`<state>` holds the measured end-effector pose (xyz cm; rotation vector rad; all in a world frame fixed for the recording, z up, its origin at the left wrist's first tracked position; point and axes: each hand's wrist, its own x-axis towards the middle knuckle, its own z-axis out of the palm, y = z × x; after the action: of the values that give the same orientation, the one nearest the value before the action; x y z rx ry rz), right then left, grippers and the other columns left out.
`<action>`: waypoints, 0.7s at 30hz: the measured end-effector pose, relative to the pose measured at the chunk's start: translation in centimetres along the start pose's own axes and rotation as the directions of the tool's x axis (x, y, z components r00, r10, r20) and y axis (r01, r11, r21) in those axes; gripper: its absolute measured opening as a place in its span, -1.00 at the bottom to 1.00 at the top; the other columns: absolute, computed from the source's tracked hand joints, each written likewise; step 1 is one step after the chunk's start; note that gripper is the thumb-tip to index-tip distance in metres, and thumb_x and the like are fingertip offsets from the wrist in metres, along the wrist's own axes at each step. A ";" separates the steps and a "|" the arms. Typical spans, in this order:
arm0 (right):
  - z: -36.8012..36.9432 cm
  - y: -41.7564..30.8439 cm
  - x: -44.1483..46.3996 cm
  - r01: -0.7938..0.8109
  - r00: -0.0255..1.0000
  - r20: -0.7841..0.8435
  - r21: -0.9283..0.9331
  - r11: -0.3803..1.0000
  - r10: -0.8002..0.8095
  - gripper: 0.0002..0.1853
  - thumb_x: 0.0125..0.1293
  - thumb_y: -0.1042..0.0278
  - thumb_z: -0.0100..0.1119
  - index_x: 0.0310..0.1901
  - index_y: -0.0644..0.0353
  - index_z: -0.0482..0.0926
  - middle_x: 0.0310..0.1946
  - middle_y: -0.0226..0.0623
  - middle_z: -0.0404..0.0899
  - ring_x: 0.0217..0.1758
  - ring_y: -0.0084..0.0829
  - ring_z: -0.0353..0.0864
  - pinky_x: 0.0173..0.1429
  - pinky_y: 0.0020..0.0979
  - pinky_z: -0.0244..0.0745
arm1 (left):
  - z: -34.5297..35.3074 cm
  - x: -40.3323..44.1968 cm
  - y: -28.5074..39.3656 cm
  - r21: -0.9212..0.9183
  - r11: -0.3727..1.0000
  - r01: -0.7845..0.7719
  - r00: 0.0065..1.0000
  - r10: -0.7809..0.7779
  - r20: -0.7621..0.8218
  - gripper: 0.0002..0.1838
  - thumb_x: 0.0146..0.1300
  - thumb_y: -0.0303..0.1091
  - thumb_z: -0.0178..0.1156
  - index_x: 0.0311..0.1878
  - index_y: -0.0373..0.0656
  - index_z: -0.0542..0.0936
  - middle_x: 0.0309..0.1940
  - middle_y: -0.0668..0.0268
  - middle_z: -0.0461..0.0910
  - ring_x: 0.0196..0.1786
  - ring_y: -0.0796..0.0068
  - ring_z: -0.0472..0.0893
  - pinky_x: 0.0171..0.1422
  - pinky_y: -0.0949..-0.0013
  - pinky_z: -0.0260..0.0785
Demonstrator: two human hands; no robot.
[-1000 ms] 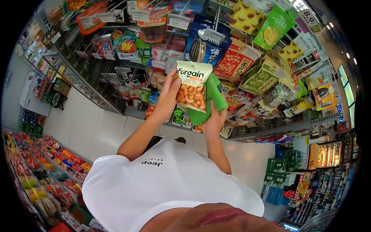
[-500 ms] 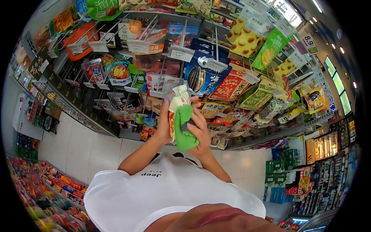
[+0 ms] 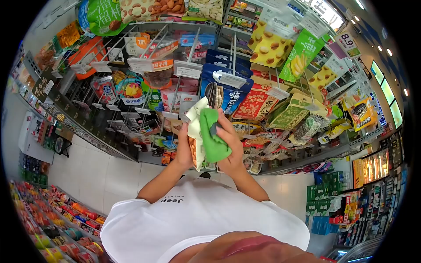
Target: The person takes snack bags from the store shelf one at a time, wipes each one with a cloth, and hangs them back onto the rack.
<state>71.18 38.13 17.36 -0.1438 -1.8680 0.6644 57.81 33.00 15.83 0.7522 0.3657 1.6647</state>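
Observation:
In front of my chest, my left hand (image 3: 184,148) grips a cream snack bag (image 3: 195,121) by its left side. Brown nuts show on the lower part of the bag, which stands roughly upright with its top leaning right. My right hand (image 3: 232,144) is closed on a green cloth (image 3: 214,138) and presses it against the bag's right side. A dark grey patch shows on the cloth by the fingers. Just behind the bag hangs a blue sunflower-seed packet (image 3: 232,92) on a rack hook.
Several hooks with price tags (image 3: 188,70) stick out towards me above my hands. Red packets (image 3: 256,103) and yellow nut bags (image 3: 274,44) hang to the right. A snack shelf (image 3: 74,210) stands at lower left, on the pale tiled floor (image 3: 118,175).
The cloth has shifted against the bag and hangs slightly further right. The bag's top has turned, showing more of its plain cream surface. The rack has slid left in view.

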 end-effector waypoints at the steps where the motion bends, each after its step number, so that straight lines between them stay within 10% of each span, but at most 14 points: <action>1: -0.3 0.1 0.4 -0.051 0.998 -0.029 0.018 0.999 0.051 -0.58 0.39 0.51 0.21 0.27 0.20 0.55 0.48 0.09 0.39 0.54 0.23 0.38 0.61 0.10 0.20 | -0.1 -0.3 -0.5 0.045 0.999 -0.003 0.998 0.005 -0.055 -0.18 0.61 0.26 -0.46 0.65 -0.17 0.11 0.59 0.07 0.26 0.58 0.20 0.34 0.67 0.15 0.16; 14: -3.2 1.1 -2.5 0.156 0.986 0.034 0.117 0.981 -0.161 -0.45 0.27 0.38 0.50 0.28 0.11 0.52 0.42 0.07 0.43 0.48 0.33 0.41 0.48 0.18 0.38 | 3.5 4.6 1.7 0.597 0.683 -0.420 0.837 0.546 -0.036 -0.10 0.54 0.43 -0.27 0.59 -0.19 0.16 0.23 0.10 0.53 0.13 0.36 0.60 0.27 0.26 0.49; 21: -6.4 2.4 -6.5 -0.151 0.975 -0.149 0.088 0.985 0.163 -0.55 0.38 0.45 0.36 0.28 0.20 0.54 0.42 0.12 0.46 0.44 0.10 0.52 0.46 -0.02 0.42 | 7.3 7.0 7.9 0.620 0.676 -0.398 0.903 0.407 0.136 0.07 0.29 0.13 0.16 0.69 -0.19 -0.10 0.57 0.07 0.14 0.61 0.18 0.21 0.67 0.14 0.00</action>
<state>78.99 39.94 12.40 -0.2890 -1.6899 0.8092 56.03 36.66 28.04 1.4156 0.8550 1.9768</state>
